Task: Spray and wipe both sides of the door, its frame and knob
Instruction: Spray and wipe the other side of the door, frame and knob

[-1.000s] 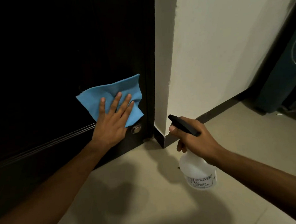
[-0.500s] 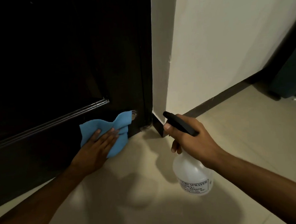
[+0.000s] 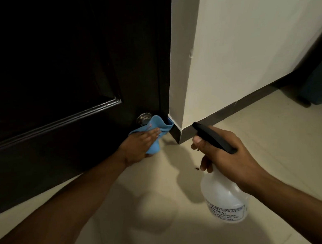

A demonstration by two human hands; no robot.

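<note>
The dark panelled door (image 3: pixel 60 75) fills the left of the view, with its dark frame (image 3: pixel 163 65) beside the white wall. A small round metal fitting (image 3: pixel 143 118) sits low on the door near the frame. My left hand (image 3: pixel 139 144) presses a blue cloth (image 3: pixel 157 130) flat against the door's bottom right corner, just under that fitting; the cloth bunches toward the frame. My right hand (image 3: pixel 225 155) grips the black trigger head of a translucent spray bottle (image 3: pixel 224 198), held above the floor to the right of the door.
A white wall corner (image 3: pixel 181 64) with a dark skirting board (image 3: pixel 230 111) stands right of the frame. Beige floor tiles (image 3: pixel 269 134) spread below. A dark teal object (image 3: pixel 318 87) stands at the far right edge. A small dark speck (image 3: pixel 196 168) lies on the floor.
My left hand has slid the cloth down the door and then right, into the bottom corner by the frame. The spray bottle has stayed about where it was.
</note>
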